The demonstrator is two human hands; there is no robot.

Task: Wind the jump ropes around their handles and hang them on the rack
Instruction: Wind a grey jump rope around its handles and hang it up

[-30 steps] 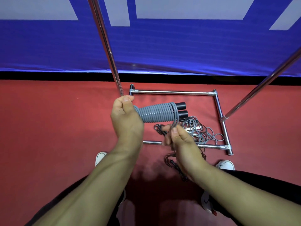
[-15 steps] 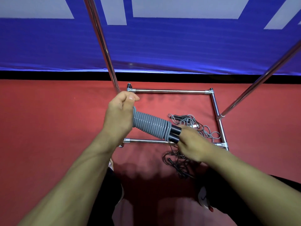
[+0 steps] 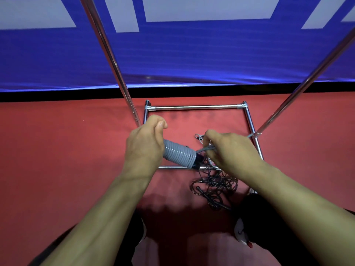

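Since half a second ago the right hand point(image 3: 230, 150) has come up off the black handle ends and drawn back to the right, now pinching a short grey length of cord that runs taut from the end of the coil into its curled fingers; the left hand point(image 3: 146, 148) has kept its place. Nearest the camera, both bare forearms reach forward over dark trousers and a white shoe point(image 3: 242, 232) at lower right. Between the forearms a tangle of dark ropes point(image 3: 213, 186) lies loose on the red floor point(image 3: 57, 160), partly across the rack's near base bar. Above it, held in the air between the two hands, is the grey jump rope point(image 3: 179, 153) wound in tight turns round its handles: its long axis runs from upper left to lower right, the left end buried in the left hand's closed fist, the black handle tips pointing down and right toward the right hand. Beyond the hands a few pale cords lie inside the rack point(image 3: 194, 107), whose chrome base forms a rectangle on the floor, with two uprights slanting up toward the blue banner point(image 3: 172, 54) behind.
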